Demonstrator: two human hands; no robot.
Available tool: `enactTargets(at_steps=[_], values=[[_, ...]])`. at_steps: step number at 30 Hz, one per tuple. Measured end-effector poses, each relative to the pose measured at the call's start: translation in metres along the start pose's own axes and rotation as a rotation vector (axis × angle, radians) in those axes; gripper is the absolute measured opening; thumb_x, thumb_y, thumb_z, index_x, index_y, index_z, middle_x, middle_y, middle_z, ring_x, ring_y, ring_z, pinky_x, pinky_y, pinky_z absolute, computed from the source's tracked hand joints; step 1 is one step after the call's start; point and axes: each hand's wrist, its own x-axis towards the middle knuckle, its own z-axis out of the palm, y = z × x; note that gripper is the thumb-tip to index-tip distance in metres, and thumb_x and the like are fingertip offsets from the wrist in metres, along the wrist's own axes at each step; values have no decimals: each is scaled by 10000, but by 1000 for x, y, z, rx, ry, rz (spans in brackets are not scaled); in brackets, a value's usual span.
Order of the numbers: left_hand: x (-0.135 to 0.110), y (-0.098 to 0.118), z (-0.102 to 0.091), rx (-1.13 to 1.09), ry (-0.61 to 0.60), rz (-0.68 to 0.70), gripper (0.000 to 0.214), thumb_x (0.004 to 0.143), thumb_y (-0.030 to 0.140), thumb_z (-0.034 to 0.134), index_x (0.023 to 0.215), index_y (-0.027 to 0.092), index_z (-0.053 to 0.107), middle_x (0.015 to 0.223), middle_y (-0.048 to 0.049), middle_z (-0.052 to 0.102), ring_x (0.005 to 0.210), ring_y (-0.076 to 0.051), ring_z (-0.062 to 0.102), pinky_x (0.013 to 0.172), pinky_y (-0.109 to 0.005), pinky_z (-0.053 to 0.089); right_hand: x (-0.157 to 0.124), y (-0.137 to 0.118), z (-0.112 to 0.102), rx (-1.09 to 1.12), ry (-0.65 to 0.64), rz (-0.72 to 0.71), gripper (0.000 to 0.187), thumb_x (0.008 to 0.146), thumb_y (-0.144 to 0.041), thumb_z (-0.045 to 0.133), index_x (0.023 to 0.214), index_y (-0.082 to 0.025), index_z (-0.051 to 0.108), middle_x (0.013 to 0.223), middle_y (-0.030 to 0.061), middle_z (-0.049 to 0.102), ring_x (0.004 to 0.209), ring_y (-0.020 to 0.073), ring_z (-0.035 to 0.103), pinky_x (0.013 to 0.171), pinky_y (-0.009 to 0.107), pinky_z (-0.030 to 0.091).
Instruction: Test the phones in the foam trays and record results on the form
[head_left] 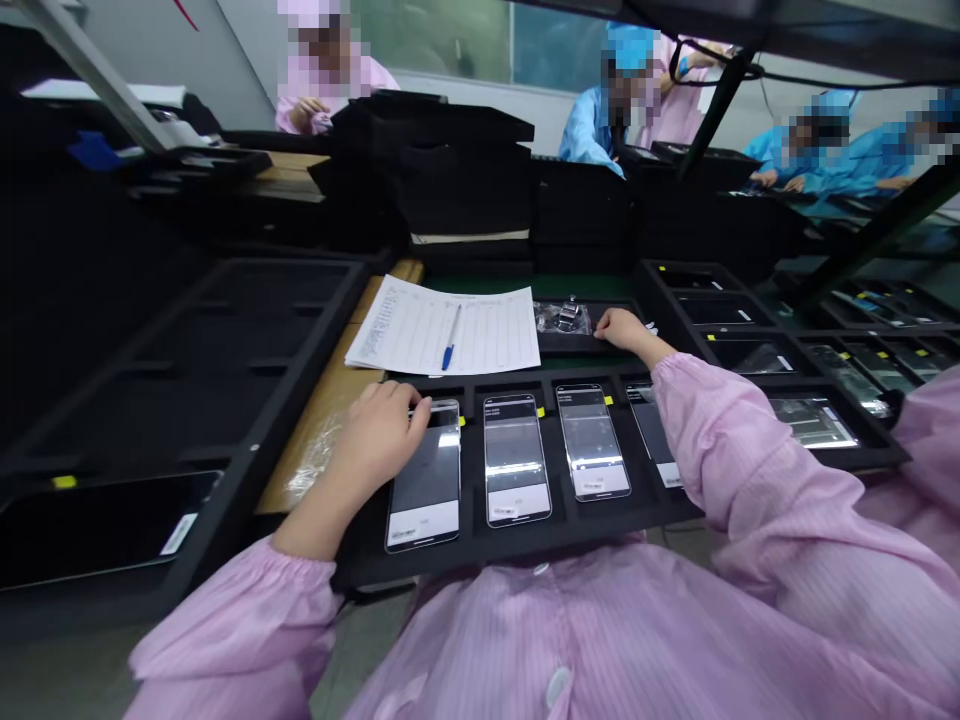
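A black foam tray [472, 545] in front of me holds a row of lit smartphones, among them a left one [425, 480], a middle one [517, 460] and another [592, 440]. Over the top end of the left phone rests my left hand [382, 430], fingers loosely bent, thumb apart from them; some fingertips are hidden. My right hand [624, 330] reaches past the tray, its thumb and fingertips pinched together at the right edge of a clear plastic bag [555, 318] with small shiny metal pieces. Whatever is inside the pinch is too small to make out. My right sleeve partly covers a further phone [652, 430].
A printed sheet [405, 325] with a blue pen [452, 340] lies behind the tray. Another tray [247, 400] with one dark phone [112, 525] is at left. More phone trays [720, 300] stand at right. Stacked black boxes [465, 185] and co-workers are beyond.
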Motion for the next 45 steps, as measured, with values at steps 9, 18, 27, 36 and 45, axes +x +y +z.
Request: enactTargets(at_steps=[9,18,27,36,45], values=[[-62,-2,-33,-1126,-373,-369,567,620,424,855,1088,217,611,1041,-102,739,887,-281,713,719,-366,592,-108,-75,-5,621,-267,56,83,830,-258,713,861,-182,698,845,26,702,705,131,662,653,262,585],[-65,89,-31,-1601,291,-584,358,715,301,782,1025,174,656,1080,-70,737,928,-231,716,780,-337,605,-206,-108,73,1154,-575,399,281,724,-364,862,822,-163,691,819,20,746,706,134,732,683,260,638],[-70,113,-24,-1638,431,-480,345,812,285,734,1134,208,639,1202,-75,704,1028,-234,698,841,-330,588,-213,-117,69,1239,-471,352,320,773,-377,827,746,-174,581,871,55,772,859,213,768,641,258,634],[-72,123,-19,-1611,493,-412,420,856,271,707,1258,240,589,1178,-69,703,1023,-215,698,884,-348,588,-214,-117,72,1283,-359,392,384,735,-382,843,718,-184,514,782,9,733,824,228,777,573,221,621],[-74,128,-14,-1505,684,-335,447,835,267,746,1256,252,598,1251,-75,674,1032,-204,693,876,-332,584,-212,-114,76,1300,-349,345,379,752,-387,839,735,-186,518,775,9,739,832,186,773,598,199,621]])
